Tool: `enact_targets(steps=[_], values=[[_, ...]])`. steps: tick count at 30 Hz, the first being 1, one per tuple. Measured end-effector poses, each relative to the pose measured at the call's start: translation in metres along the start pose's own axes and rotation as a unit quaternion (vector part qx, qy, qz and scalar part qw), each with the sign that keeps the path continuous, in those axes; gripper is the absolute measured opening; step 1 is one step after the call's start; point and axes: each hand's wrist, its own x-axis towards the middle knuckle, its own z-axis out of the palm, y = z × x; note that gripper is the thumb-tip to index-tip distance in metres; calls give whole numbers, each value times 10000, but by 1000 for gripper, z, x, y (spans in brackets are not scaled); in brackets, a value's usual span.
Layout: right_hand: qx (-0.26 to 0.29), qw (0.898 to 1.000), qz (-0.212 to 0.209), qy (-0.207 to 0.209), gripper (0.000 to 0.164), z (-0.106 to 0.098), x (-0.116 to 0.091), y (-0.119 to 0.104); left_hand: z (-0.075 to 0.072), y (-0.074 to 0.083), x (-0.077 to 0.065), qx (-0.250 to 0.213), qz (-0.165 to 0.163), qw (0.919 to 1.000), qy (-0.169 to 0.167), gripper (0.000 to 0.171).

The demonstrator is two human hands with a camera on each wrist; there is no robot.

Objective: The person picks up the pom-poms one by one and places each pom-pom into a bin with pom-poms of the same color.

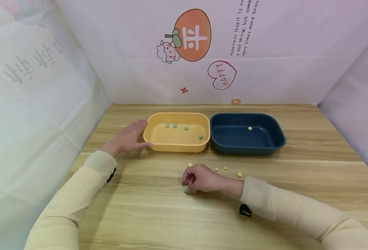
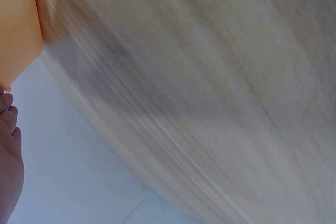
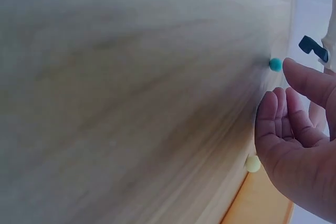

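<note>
My left hand (image 1: 129,137) rests at the left end of the yellow tray (image 1: 179,148), with its thumb along the front rim and its fingers at the side wall. In the left wrist view its fingertips touch the tray's edge. My right hand (image 1: 202,178) is low over the table, fingers loosely bent and nothing between them. Right at its thumb tip lies a small teal ball (image 3: 275,64) on the wood. A pale yellow ball (image 3: 253,163) lies beyond the knuckles of that hand. Several teal balls (image 1: 186,128) sit inside the yellow tray.
A dark blue tray (image 1: 247,150) stands right beside the yellow one and holds one yellow ball (image 1: 250,128). More yellow balls (image 1: 239,174) are scattered on the wooden table (image 1: 146,208) in front of it. Printed cloth (image 1: 133,76) hangs behind and at both sides.
</note>
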Motion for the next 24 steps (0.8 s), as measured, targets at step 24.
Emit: enact_targets(steps=[24], values=[[-666, 9956, -634, -205, 16, 8, 1, 5, 0, 2, -2, -12, 9, 10000, -1, 103]])
